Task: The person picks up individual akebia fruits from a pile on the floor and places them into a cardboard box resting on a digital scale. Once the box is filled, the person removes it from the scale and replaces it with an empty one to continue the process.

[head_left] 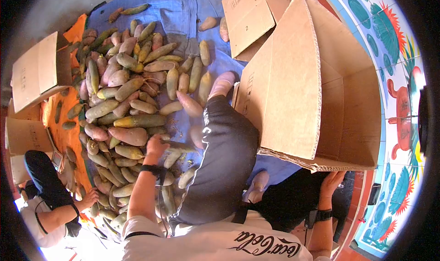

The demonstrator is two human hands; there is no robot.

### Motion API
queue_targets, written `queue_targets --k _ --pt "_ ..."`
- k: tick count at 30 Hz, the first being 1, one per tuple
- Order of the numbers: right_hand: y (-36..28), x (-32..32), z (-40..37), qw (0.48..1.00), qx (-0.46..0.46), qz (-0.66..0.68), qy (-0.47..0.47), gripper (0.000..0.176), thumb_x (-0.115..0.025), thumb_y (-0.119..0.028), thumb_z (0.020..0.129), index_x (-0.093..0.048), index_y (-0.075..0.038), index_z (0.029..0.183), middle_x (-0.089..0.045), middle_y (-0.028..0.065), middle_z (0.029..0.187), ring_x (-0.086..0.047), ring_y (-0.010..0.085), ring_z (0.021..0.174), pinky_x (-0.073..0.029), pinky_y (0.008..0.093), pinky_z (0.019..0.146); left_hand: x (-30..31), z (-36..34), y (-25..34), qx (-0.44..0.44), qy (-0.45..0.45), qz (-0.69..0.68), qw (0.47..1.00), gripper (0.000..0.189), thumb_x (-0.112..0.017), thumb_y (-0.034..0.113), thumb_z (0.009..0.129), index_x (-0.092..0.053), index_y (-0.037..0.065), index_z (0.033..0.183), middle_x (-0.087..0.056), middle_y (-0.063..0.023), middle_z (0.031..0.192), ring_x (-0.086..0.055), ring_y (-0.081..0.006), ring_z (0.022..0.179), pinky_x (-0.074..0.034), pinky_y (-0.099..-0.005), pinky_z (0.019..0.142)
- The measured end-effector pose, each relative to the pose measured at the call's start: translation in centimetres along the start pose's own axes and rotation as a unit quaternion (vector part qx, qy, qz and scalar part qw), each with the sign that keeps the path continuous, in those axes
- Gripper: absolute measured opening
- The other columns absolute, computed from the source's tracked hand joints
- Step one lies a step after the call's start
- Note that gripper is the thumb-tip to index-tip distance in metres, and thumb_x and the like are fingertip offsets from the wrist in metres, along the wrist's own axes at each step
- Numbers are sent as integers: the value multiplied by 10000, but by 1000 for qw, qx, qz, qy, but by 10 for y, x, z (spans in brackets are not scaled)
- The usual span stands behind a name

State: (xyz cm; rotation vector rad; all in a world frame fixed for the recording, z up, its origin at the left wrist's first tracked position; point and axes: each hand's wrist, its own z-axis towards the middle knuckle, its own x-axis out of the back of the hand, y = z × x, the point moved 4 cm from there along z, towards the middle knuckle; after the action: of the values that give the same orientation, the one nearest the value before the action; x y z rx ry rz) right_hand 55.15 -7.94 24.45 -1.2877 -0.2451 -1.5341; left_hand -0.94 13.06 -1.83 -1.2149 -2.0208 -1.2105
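My left hand (156,147) is at the lower right of a large pile of long green and pinkish root vegetables, which look like radishes (137,120). Its fingers are closed round the end of a dark green radish (182,146). At the right, my right hand (332,184) grips the lower edge of a big open cardboard box (284,77). The box lies tilted beside my knee, its opening turned to the right; nothing shows inside. Part of the right hand's grip is hidden behind the cardboard.
A blue tarp (169,9) and an orange sheet (64,119) lie under the pile. Another cardboard box (250,22) stands at the back, and one more (39,71) at the left. At lower left, a co-worker's hand (90,197) touches the pile. A painted tile wall (385,68) borders the right.
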Motion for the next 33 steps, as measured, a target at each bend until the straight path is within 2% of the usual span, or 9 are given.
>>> queue_targets --k 3,6,13,17,20,26,28,29,33 --pt "5 -1 2 1000 3 -3 -12 500 -325 -298 957 -298 88 1274 -343 302 1288 -354 426 1173 -255 413 995 37 -11 -9 148 53 28 987 416 -702 182 657 -545 67 1025 -566 -156 1025 -532 -311 995 -440 -405 828" --pt "-5 0 4 998 41 -39 -8 503 -330 -298 956 -293 88 1277 -351 304 1280 -361 426 1163 -264 414 987 43 -19 16 33 271 159 949 383 -658 120 661 -546 79 1025 -510 -140 1112 -471 -304 1058 -426 -408 856" --pt "9 3 2 999 10 -39 -27 500 -322 -325 955 -361 106 1205 -404 308 1204 -398 436 1085 -284 421 961 -63 17 96 -201 23 138 970 663 -670 293 709 -354 127 1267 -384 -153 1267 -393 -347 1159 -390 -430 930" --pt "33 4 -4 998 31 -41 -29 512 -363 -359 938 -395 104 1154 -436 283 1143 -423 396 1052 -300 414 945 -118 47 92 -160 -6 -83 984 777 -695 405 692 -284 171 1309 -357 -187 1287 -379 -390 1185 -373 -468 943" --pt "41 1 -10 998 35 -50 -17 542 -404 -395 918 -384 84 1169 -443 242 1146 -430 346 1056 -307 404 945 -109 51 109 -19 -168 -3 986 771 -687 422 690 -284 193 1307 -364 -187 1287 -391 -398 1171 -372 -466 945" --pt "69 -4 -17 984 -110 136 -34 625 -423 -465 891 -345 61 1220 -417 218 1197 -410 320 1094 -299 421 957 -121 55 78 56 -186 67 979 678 -624 393 711 -345 154 1281 -415 -204 1241 -433 -382 1129 -399 -408 929" --pt "77 -4 -20 984 -124 121 -48 630 -422 -467 889 -345 63 1221 -412 228 1202 -405 326 1105 -295 432 957 -190 78 18 30 -166 -283 944 762 -628 448 692 -313 90 1285 -437 -218 1205 -446 -386 1114 -406 -416 923" --pt "83 -3 -20 992 -84 89 -38 564 -489 -365 871 -345 34 1243 -418 196 1231 -417 300 1113 -306 405 971 -169 67 27 -63 -160 28 985 852 -682 447 649 -276 48 1284 -427 -230 1196 -466 -390 1091 -417 -424 911" --pt "38 -1 -11 994 58 -90 13 524 -406 -393 914 -398 65 1169 -444 245 1159 -421 363 1077 -307 438 937 -181 71 -6 16 -159 -99 982 892 -767 399 574 -290 102 1267 -409 -215 1195 -483 -376 1072 -434 -410 889"
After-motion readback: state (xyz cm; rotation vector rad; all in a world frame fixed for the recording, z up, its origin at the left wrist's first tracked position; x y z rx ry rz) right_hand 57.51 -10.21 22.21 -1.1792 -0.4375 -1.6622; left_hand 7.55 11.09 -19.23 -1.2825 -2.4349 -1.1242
